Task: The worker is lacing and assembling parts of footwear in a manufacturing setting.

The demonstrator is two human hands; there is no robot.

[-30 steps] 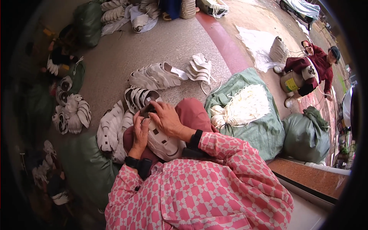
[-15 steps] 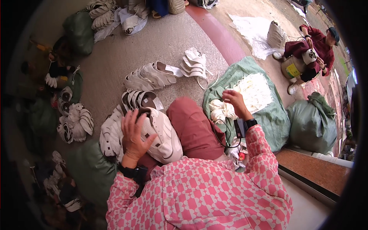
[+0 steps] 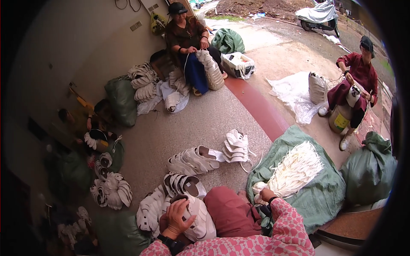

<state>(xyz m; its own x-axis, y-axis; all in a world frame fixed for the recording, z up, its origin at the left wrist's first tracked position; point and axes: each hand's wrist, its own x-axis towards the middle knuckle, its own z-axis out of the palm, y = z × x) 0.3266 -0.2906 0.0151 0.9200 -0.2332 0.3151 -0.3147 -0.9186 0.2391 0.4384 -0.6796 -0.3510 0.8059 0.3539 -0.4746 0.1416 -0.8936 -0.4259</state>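
Observation:
A white shoe upper (image 3: 202,222) rests on my lap, left of my maroon-clad knee. My left hand (image 3: 177,218) lies over its collar, fingers stretched and thumb apart. On the right, my right hand (image 3: 267,195) is at the near end of a bundle of white shoelaces (image 3: 294,168), its fingers bent together. Whether laces are between those fingers is hidden. The laces spread over a green woven sack (image 3: 318,209). Just left of my lap sits a stack of white uppers (image 3: 150,211), and a nested row of uppers (image 3: 181,184) stands ahead of it.
Farther ahead on the speckled floor are a row of uppers (image 3: 193,161) and a smaller stack (image 3: 235,146). A full green sack (image 3: 369,168) stands at the right. Two seated people (image 3: 188,38) (image 3: 358,77) handle uppers, and others sit in the dim left side.
The view has tilted up, showing more of the far floor and another seated person. My right hand has come down to the near end of the laces. My left hand stays by the upper.

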